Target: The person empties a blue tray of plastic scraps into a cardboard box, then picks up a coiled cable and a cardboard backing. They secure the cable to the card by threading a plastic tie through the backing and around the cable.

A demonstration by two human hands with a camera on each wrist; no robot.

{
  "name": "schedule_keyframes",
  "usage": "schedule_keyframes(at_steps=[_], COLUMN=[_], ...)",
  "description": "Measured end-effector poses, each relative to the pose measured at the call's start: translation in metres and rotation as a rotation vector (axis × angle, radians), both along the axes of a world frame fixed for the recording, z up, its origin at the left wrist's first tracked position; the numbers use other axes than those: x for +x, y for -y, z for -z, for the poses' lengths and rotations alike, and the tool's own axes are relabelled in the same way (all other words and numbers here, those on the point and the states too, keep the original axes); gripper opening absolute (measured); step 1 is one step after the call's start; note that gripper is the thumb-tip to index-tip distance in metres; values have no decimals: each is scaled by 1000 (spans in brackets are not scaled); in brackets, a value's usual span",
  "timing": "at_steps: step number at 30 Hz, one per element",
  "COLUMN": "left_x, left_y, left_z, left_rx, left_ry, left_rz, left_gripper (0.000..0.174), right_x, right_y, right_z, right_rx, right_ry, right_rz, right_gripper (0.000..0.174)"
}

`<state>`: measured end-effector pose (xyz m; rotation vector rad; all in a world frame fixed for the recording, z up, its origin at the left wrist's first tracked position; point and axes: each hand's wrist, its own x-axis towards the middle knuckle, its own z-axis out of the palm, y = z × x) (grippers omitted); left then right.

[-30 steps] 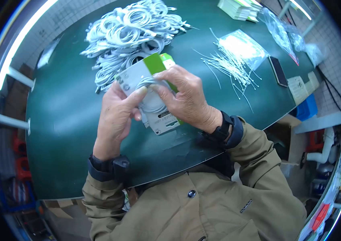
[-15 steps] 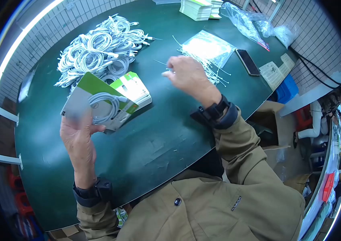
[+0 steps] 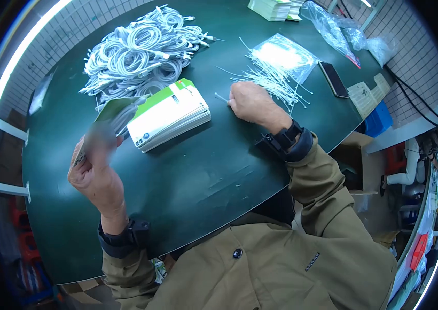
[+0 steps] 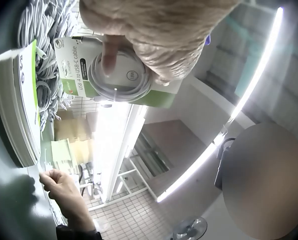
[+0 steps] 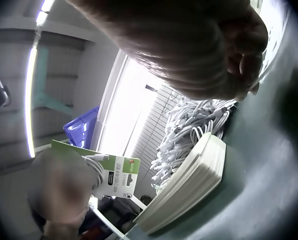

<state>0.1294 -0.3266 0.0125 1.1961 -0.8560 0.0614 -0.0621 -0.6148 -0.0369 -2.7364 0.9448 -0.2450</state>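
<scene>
My left hand [image 3: 103, 188] holds a green-and-white USB cable card [image 4: 71, 80] upright at the left. A coiled light-grey cable [image 4: 95, 82] lies flat against its printed face, with a finger across the coil. Part of this hand is blurred in the head view. My right hand [image 3: 255, 105] is low over the table with curled fingers, pinching a thin white cable tie [image 3: 221, 97] whose end sticks out leftward. Just beyond that hand spreads a loose heap of white cable ties [image 3: 270, 78]. Between the hands stands a stack of cards [image 3: 165, 119], green along one edge.
Behind the stack is a big pile of coiled grey cables [image 3: 139, 51]. A clear plastic bag [image 3: 301, 64] lies under the ties, beside a phone [image 3: 333, 80] and a paper sheet [image 3: 363, 98]. More cards [image 3: 270, 10] stand at the back edge, near crumpled plastic [image 3: 327, 31].
Both hands were together on the card and coil; they have parted. The left hand carried the card left and turned it edge-on. The right hand moved to the ties and now pinches one.
</scene>
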Motion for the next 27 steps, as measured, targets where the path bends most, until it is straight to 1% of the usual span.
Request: schedule_keyframes(at_steps=[2,3,6,7,10,13,16,19,22,27], left_x=[3,3,3,0,5,8,11,15,17,18], left_y=[-2,-2,-2,1,0,1,2,3,4,7], left_z=[2,4,6,5,9,12,14,17,18,19], left_rx=[-6,3,15,11,32,47,73,94,111,141], left_ry=[8,24,80,104,195,321,401,438,483,580], left_rz=[6,16,47,59,52,2,-38,-67,-90,-114], left_gripper=[27,27,25,23,17,16,18,20,22,24], right_x=[-3,-6,-10,-9,-3,4,14,25,39,50], right_y=[10,17,-3,-8,-25,-37,-46,-57,-58,-67], right_z=[8,7,-36,-42,-54,-64,-73,-84,-80,-57], right_rx=[-38,-84,444,569,708,692,734,853,644,380], right_ry=[106,203,468,551,692,622,587,582,561,566], right_rz=[0,-41,-15,-58,-112,-189,-256,-285,-367,-366], right_gripper=[18,18,14,12,12,15,15,14,17,19])
